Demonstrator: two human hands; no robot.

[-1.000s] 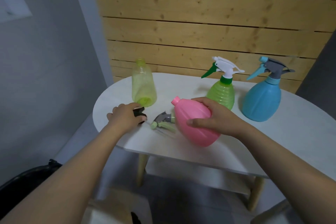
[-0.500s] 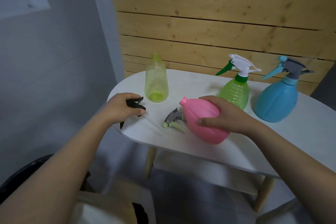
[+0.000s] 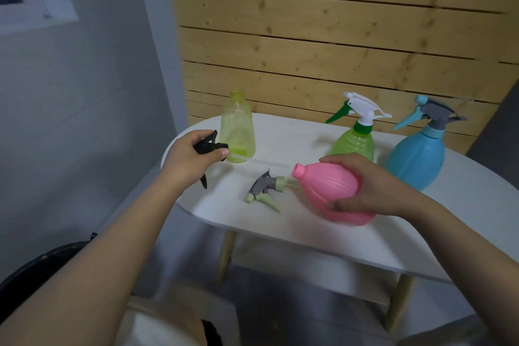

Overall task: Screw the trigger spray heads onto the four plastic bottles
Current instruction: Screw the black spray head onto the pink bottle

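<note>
Right hand (image 3: 368, 185) wraps the pink ribbed plastic bottle (image 3: 331, 191), tilted on the white oval desk (image 3: 323, 230), open neck pointing left. Grey-and-pale-green trigger spray head (image 3: 265, 188) lies loose just off that neck, nearer the right hand. Left hand (image 3: 191, 157), farther left, is closed around a black trigger spray head (image 3: 209, 146), dip tube pointing right, beside the uncapped yellow-green translucent bottle (image 3: 237, 126). Behind: capped green bottle (image 3: 355, 140), capped blue bottle (image 3: 415, 154).

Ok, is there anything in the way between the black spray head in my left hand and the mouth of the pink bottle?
Nothing blocks it. The black spray head in the left hand and the pink bottle mouth have only bare table between them. The grey and green spray head lies lower, just in front of that line.
</note>
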